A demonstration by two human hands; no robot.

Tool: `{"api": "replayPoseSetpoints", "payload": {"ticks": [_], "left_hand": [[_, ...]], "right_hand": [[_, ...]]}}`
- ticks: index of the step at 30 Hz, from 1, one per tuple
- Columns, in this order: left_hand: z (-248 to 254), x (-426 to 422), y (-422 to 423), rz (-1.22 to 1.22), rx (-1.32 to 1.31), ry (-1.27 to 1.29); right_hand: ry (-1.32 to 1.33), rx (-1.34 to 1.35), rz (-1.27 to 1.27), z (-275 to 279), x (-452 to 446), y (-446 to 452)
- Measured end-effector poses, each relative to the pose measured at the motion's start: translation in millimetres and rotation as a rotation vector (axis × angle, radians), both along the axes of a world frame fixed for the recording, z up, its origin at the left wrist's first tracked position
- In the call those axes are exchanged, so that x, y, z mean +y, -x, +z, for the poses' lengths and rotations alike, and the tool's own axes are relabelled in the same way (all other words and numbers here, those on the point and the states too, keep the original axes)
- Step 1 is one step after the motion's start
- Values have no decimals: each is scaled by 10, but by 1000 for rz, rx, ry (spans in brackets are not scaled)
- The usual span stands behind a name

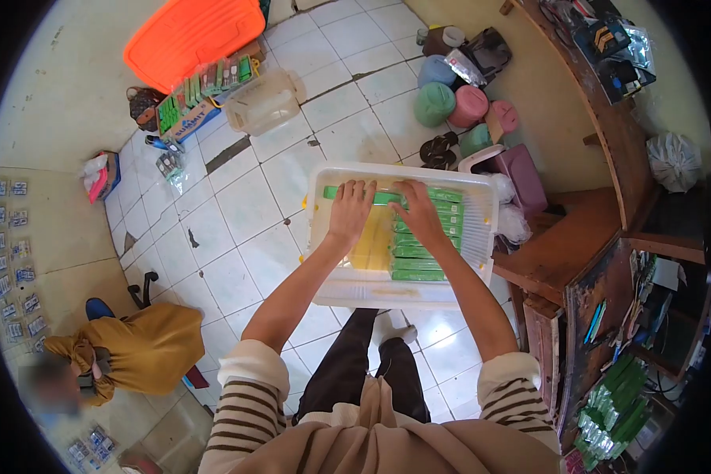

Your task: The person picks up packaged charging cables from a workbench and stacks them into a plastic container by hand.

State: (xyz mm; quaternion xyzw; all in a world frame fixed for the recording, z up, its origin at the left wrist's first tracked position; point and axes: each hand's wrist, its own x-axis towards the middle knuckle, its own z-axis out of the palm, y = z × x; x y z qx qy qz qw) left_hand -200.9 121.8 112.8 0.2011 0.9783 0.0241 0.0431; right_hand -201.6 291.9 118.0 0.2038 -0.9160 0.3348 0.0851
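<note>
In the head view, the left hand [350,210] rests its fingers on a green packet [385,197] inside the white tub [483,294], and the right hand [417,212] touches its other end beside the stacked green packets [419,251], though whether either grasps it I cannot tell.
</note>
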Motion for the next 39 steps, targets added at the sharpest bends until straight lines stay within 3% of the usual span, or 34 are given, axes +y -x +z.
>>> {"api": "replayPoseSetpoints", "payload": {"ticks": [3, 7, 9, 16, 27, 37, 39], "left_hand": [[-77, 22, 77, -122, 210, -55], [-180, 57, 113, -182, 185, -169], [-215, 50, 93, -170, 105, -15], [-227, 83, 38, -167, 141, 59], [-217, 222, 147, -82, 105, 165], [-370, 70, 163, -106, 271, 41], [-366, 91, 155, -56, 129, 33]], "right_hand": [[-16, 4, -36, -110, 277, 16], [-229, 35, 146, -241, 388, 63], [-344, 40, 163, -275, 362, 86], [-666, 88, 126, -371, 259, 78], [-632, 113, 127, -382, 410, 116], [-619, 68, 98, -368, 427, 84], [-591, 67, 77, -387, 418, 83]]}}
